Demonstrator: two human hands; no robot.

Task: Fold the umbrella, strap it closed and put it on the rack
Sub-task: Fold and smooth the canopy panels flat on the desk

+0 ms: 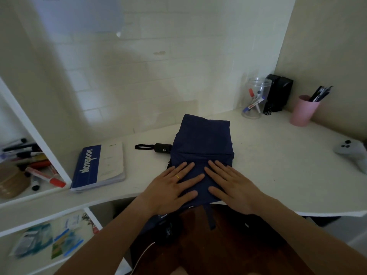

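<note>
**Inspector A:** Item one: the umbrella (202, 143) lies on the white bench (268, 165), near its front edge, centre of the scene; navy canopy flattened into a rough rectangle with a fold line across it; black handle (162, 148) juts out to the left, its wrist loop (143, 147) flat on the bench.

**Inspector B:** Noted; the hands?

**Inspector A:** Left hand (170, 187) and right hand (232, 185) both lie palm down on the near part of the canopy, fingers spread and straight; neither grips anything; they press flat, side by side, fingertips close but apart; a yellow ring shows on the left hand.

**Inspector B:** The strap?

**Inspector A:** A navy strap (211, 217) hangs off the bench's near edge, below the fabric; loose, not wrapped round the umbrella.

**Inspector B:** Surroundings?

**Inspector A:** Blue notebook (97, 167) to the left of the handle, apart from it; far right, a clear jar of markers (255, 98), a black box (279, 92) behind it, a pink cup of pens (303, 111); a grey controller (352, 152) at the right edge; a white shelf unit (35, 135) on the left holding markers and a brown roll.
</note>
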